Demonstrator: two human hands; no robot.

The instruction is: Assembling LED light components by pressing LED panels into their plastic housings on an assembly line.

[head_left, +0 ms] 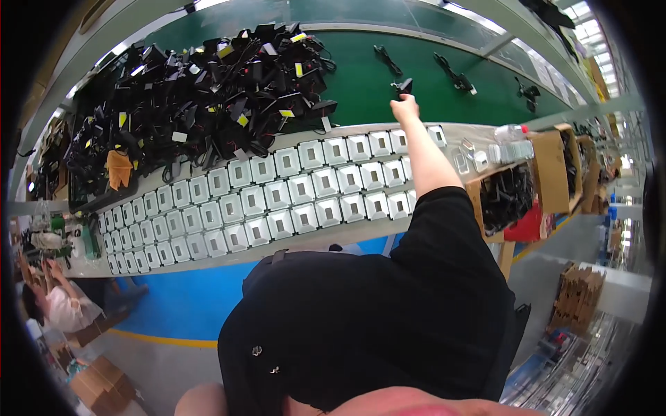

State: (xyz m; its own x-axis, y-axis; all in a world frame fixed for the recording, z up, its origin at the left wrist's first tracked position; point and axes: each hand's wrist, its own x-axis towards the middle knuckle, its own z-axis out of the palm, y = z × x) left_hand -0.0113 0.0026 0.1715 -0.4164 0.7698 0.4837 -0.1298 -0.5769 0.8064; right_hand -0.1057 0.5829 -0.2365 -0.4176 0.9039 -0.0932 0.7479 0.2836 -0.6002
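My right arm reaches far forward over the green work surface (361,83). At its end my right hand (405,109) is closed on a small black device with a metal bracket (404,87), held at or just above the green surface; which of the two I cannot tell. Beyond it lies a bundled black cable (387,59). Further right are another cable bundle (454,73) and a small black part with a cord (528,93). Below my forearm run rows of square white reflector frames (302,188), each with a dark square middle. My left hand is out of the picture.
A large heap of black cabled devices (201,104) covers the bench's left, with an orange glove (119,169) on it. Right of my arm stand clear panes (512,152) and a cardboard box (508,197) of black parts. A co-worker (69,308) is at far left.
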